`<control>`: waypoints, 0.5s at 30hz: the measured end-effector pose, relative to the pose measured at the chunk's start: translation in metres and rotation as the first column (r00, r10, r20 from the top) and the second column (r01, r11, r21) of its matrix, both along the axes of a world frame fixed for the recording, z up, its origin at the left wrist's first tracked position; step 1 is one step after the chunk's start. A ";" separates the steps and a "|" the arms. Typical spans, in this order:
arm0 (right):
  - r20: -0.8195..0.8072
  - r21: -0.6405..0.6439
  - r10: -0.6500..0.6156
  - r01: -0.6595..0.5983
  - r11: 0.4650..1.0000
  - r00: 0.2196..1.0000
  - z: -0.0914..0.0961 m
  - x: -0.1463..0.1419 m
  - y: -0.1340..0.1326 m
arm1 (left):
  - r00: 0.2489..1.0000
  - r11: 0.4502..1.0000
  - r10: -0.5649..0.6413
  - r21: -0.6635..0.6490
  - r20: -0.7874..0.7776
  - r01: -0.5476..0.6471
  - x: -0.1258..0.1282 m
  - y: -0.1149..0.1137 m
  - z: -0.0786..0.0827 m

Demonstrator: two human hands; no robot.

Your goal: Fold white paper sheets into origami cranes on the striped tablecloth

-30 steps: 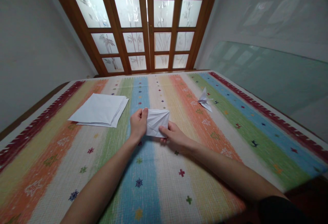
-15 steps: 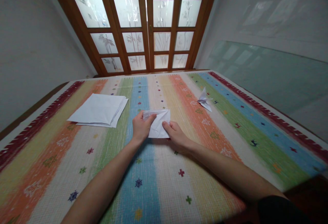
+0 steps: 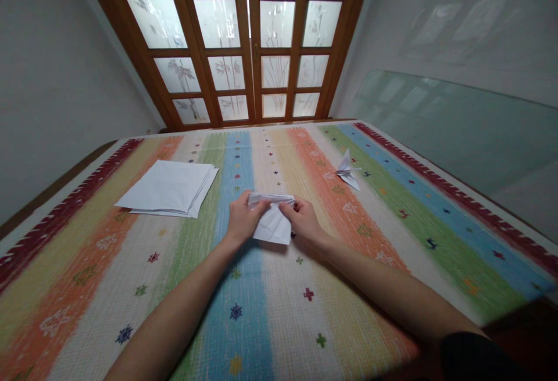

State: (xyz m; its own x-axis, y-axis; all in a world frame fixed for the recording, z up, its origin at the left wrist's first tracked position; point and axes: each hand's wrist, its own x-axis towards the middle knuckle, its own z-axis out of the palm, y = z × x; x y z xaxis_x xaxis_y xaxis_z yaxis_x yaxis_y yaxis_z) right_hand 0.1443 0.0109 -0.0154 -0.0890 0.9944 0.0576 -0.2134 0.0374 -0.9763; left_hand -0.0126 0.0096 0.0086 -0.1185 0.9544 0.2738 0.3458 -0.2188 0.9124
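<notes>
Between my hands is a white folded sheet of paper, squarish, with creases across it and layered edges along its far side. My left hand grips its left side, thumb lying on top. On the right, my right hand pinches the far right corner between thumb and curled fingers. The fingers under the paper are mostly hidden. Both hands are just above the striped tablecloth.
A stack of white paper sheets lies to the left. A folded white paper crane sits at the right. Beyond the table's far edge stands a wooden door with frosted panes. A glass panel leans along the right wall.
The paper has tipped and turned slightly, its near edge now lower. My right hand has moved up to the paper's far right corner, and my left thumb has shifted a little toward me.
</notes>
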 end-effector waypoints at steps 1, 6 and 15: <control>0.002 -0.002 -0.027 0.027 1.000 1.000 0.000 0.001 0.001 | 0.998 0.998 -0.032 -0.044 0.054 0.034 0.000 0.001 0.000; -0.048 -0.012 -0.249 0.249 0.968 0.967 -0.002 0.006 0.010 | 0.940 0.924 -0.206 -0.263 0.273 0.279 -0.003 0.004 -0.003; -0.099 -0.068 -0.224 0.218 0.974 0.970 0.002 0.016 0.017 | 0.917 0.917 -0.206 -0.259 0.342 0.302 -0.007 0.007 -0.006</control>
